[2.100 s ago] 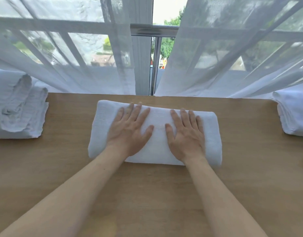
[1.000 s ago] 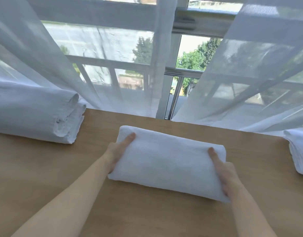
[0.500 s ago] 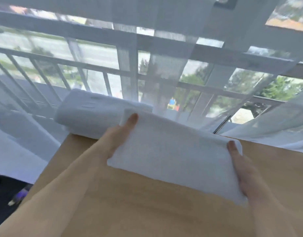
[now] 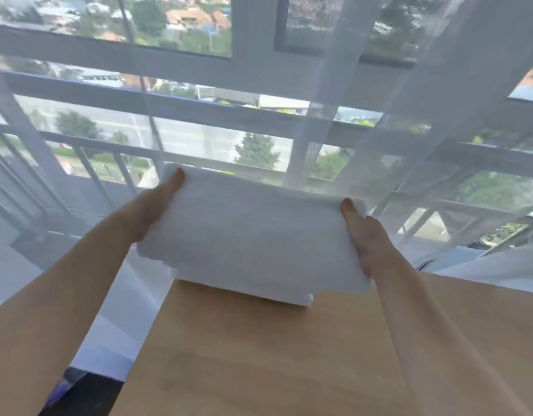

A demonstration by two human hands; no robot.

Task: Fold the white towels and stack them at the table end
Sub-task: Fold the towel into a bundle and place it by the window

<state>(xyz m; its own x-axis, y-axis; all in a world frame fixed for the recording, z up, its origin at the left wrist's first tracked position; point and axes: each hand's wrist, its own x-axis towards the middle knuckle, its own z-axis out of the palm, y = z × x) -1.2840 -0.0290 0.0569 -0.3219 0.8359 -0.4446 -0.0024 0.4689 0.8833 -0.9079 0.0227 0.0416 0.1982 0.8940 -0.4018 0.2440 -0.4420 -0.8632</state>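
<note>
- Towel (image 4: 253,232): white, folded, held flat above the table's far left corner, over the stack.
- Left hand (image 4: 152,210): grips the towel's left end, thumb on top.
- Right hand (image 4: 366,235): grips the right end, thumb on top.
- Stack (image 4: 289,295): folded white towel, mostly hidden beneath.
- Table (image 4: 274,355): light wood.
- Curtain (image 4: 394,145): sheer, before the window.

Wooden table (image 4: 259,355), light tan top with faint grain, seen from above; its left edge runs diagonally from the near left up to the far left corner. At that far left corner lies a folded white towel (image 4: 292,297), only its near edge showing, the rest hidden. It sits right at the table end, its left side about level with the left edge.
</note>
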